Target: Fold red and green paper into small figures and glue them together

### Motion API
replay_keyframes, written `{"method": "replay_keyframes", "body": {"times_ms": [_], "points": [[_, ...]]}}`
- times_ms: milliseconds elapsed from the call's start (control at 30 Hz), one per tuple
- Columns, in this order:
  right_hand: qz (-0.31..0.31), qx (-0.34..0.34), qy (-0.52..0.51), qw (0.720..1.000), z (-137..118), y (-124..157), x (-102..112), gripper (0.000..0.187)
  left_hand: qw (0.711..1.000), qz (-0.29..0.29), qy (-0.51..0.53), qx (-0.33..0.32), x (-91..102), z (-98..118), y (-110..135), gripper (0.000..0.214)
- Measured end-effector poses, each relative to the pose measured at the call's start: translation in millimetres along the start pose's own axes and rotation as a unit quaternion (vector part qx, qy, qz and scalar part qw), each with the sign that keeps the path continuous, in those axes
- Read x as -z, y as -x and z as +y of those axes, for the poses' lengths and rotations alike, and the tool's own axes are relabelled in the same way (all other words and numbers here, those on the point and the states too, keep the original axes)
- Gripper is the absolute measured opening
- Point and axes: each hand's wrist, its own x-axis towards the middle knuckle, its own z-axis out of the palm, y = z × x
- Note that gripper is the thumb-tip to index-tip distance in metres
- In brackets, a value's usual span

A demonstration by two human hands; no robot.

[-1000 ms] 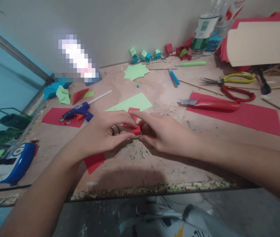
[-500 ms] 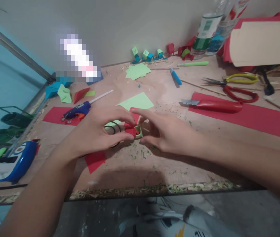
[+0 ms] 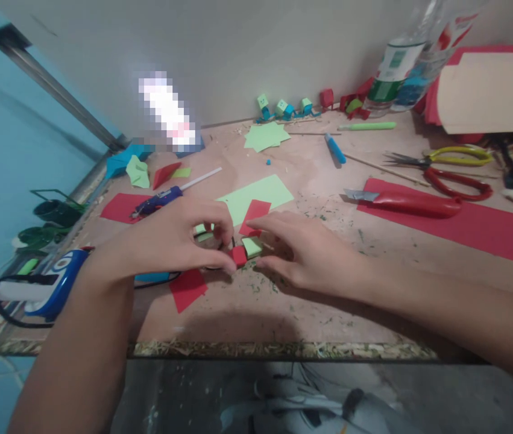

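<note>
Near the table's middle, a small red paper cube [image 3: 239, 256] is at the thumb and index fingertips of my left hand [image 3: 184, 238], which pinches it. Against its right side stands a small light-green paper box [image 3: 252, 247]. My right hand [image 3: 304, 244] is just right of the green box, thumb and index finger apart; whether a fingertip touches the box cannot be made out. Its index fingertip lies over a red paper strip [image 3: 256, 212]. Behind that is a light-green paper sheet [image 3: 263, 194]. Black scissor-like loops show partly behind my left fingers.
A blue glue gun [image 3: 159, 202] lies left, with a red-handled knife [image 3: 412, 202] and red-and-yellow scissors [image 3: 439, 163] to the right. Small paper figures [image 3: 283, 108] line the wall beside a plastic bottle [image 3: 392, 72]. A red paper piece [image 3: 188, 290] lies near the front edge.
My fingers have drawn apart a little. The red cube and green box now show side by side, and the red strip lies uncovered behind them. The view has shifted left.
</note>
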Motion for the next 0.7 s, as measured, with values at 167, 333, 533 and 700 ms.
{"method": "replay_keyframes", "body": {"times_ms": [167, 333, 533, 700], "points": [[-0.009, 0.023, -0.037, 0.999, -2.5, -6.4, -6.0, 0.034, 0.995, -0.064, -0.019, 0.073, -9.4, -0.1, -1.1, 0.035], [0.014, -0.060, -0.103, 0.993, -2.8, -4.0, 5.3, 0.028, 1.000, -0.010, 0.012, 0.012, -13.5, 6.4, -4.2, 0.006], [-0.001, -0.107, -0.166, 0.980, -2.5, -0.2, 4.8, 0.022, 0.990, 0.104, 0.009, -0.099, -7.4, 10.6, -1.7, 0.010], [-0.014, -0.113, -0.107, 0.988, -4.8, 2.2, 1.2, 0.025, 0.989, 0.094, -0.013, -0.111, -8.7, 11.7, -1.7, 0.015]]}}
